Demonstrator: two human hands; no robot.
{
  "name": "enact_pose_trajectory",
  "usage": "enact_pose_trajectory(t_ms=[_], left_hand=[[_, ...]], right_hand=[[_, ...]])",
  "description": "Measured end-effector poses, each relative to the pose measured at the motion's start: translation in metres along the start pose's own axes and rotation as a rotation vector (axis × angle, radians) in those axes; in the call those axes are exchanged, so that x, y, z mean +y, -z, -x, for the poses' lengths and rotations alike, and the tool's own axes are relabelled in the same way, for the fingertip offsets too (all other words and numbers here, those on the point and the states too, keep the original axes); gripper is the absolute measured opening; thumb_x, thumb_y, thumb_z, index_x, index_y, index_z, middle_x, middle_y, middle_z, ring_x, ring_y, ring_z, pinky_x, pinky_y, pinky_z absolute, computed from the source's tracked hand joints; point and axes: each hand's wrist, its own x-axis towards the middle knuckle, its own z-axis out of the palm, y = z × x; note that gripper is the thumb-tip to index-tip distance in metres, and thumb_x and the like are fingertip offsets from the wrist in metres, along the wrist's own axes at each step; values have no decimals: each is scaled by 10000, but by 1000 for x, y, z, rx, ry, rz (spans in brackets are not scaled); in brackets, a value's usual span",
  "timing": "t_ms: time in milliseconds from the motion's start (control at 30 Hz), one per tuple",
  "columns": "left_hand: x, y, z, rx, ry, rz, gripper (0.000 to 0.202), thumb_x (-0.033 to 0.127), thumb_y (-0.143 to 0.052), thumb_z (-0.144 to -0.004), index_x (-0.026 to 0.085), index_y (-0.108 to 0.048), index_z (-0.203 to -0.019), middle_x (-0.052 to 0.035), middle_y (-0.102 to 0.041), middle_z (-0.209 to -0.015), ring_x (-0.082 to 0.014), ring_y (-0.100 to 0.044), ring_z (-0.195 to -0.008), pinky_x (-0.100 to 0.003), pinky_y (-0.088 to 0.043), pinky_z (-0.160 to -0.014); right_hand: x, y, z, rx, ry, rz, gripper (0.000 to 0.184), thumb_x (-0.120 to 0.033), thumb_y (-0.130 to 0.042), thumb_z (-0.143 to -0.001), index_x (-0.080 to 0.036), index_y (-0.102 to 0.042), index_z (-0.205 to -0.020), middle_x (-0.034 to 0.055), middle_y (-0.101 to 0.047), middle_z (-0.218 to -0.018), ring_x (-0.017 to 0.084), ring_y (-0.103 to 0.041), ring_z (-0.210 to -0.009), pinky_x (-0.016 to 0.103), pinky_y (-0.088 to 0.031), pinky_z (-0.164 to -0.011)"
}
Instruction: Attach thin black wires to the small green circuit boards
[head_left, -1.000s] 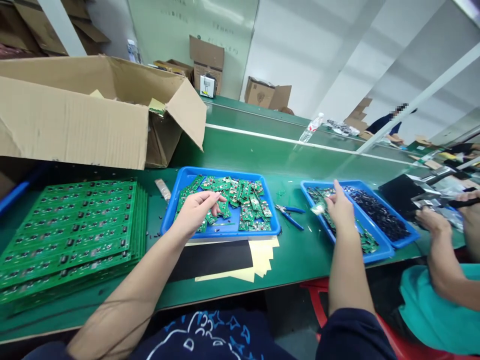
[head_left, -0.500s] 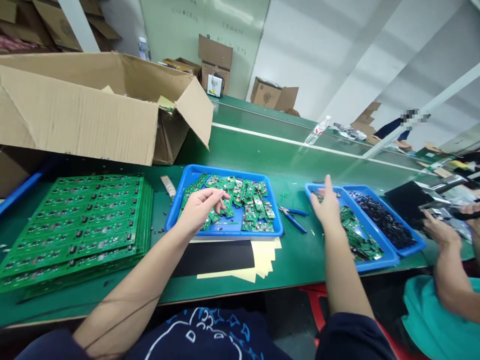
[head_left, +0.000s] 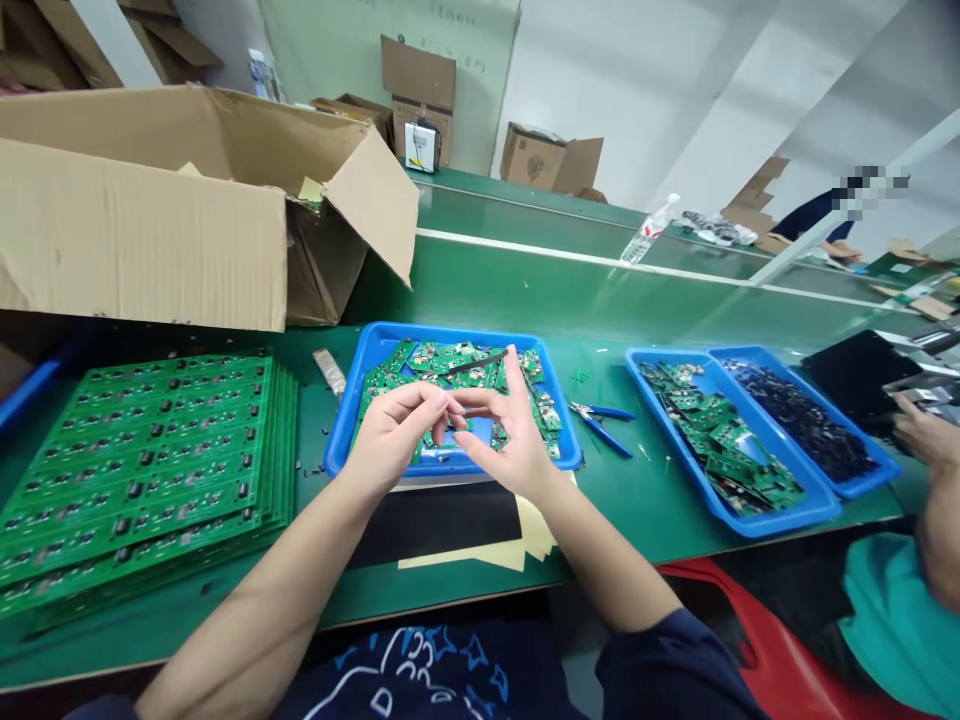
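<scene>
My left hand [head_left: 405,425] is closed in a pinch over the front of a blue tray [head_left: 341,440]; what its fingertips hold, if anything, is hidden. My right hand [head_left: 517,440] meets it fingertip to fingertip, its index finger stretched upward and its thumb apart. A thin dark strip [head_left: 478,362] runs leftward from that index fingertip above the tray; whether it sticks to the finger or lies behind it I cannot tell. Small green circuit boards [head_left: 390,375] fill much of the tray. Under its front edge lie a black sheet [head_left: 435,525] and yellowish paper sheets [head_left: 502,553].
Stacked circuit-board panels [head_left: 150,450] stand at left, below a large open cardboard box [head_left: 142,220]. Blue-handled cutters [head_left: 604,425] lie right of the tray. Farther right are a tray of boards [head_left: 817,512] and a tray of black parts [head_left: 806,415], near a co-worker's arm [head_left: 934,450].
My right hand has come left from the right-hand board tray to meet my left hand. The dark strip now shows by its index fingertip. My left hand stays pinched, and the view has shifted slightly.
</scene>
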Motion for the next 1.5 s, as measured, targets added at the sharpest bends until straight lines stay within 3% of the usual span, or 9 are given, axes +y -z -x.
enact_pose_trajectory(t_ms=[167, 367, 633, 900, 1200, 1500], left_hand=[[1, -3, -1, -25, 74, 129, 259, 407, -622, -736, 154, -655, -692, -21, -629, -571, -103, -485, -457, -268, -435, -535], [-1, -2, 0, -36, 96, 196, 260, 440, -606, -760, 190, -676, -740, 21, -507, -430, -171, -571, -572, -321, -475, -638], [11, -2, -2, -49, 46, 237, 275, 510, -639, -716, 242, -691, -689, 25, -456, -388, -146, -492, -477, -300, -448, -546], [18, -2, -1, -53, 70, 235, 263, 527, -641, -707, 271, -688, -675, 20, -421, -382, -154, -481, -464, -317, -451, -537], [20, 1, -2, -146, 45, 244, 229, 487, -623, -732, 277, -715, -721, 11, -419, -376, -140, -452, -440, -313, -468, -547], [24, -2, -4, -172, 55, 227, 195, 464, -644, -725, 278, -702, -710, 12, -422, -401, -137, -455, -413, -309, -433, -469]], right_hand=[[-1, 0, 10, 34, -2, 55, 807, -382, -486, -888, -296, 113, -1423, 88, -602, -1127, 216, -605, -1003, 478, -527, -865], [-7, 3, 12, 43, -29, 82, 778, -375, -438, -904, -304, 145, -1414, 87, -605, -1103, 228, -619, -995, 473, -554, -817], [-1, 4, 11, 131, -129, -7, 773, -336, -444, -905, -301, 131, -1420, 63, -626, -1038, 211, -642, -904, 465, -563, -820], [2, 1, 12, 96, -155, -26, 786, -329, -469, -900, -295, 116, -1425, 52, -634, -1005, 202, -641, -893, 442, -566, -817], [3, 1, 13, 89, -148, -20, 781, -294, -472, -895, -297, 100, -1427, 48, -628, -990, 202, -635, -911, 443, -567, -811], [2, 1, 13, 86, -147, 7, 758, -323, -455, -905, -314, 100, -1422, 50, -627, -1018, 202, -644, -900, 435, -572, -795]])
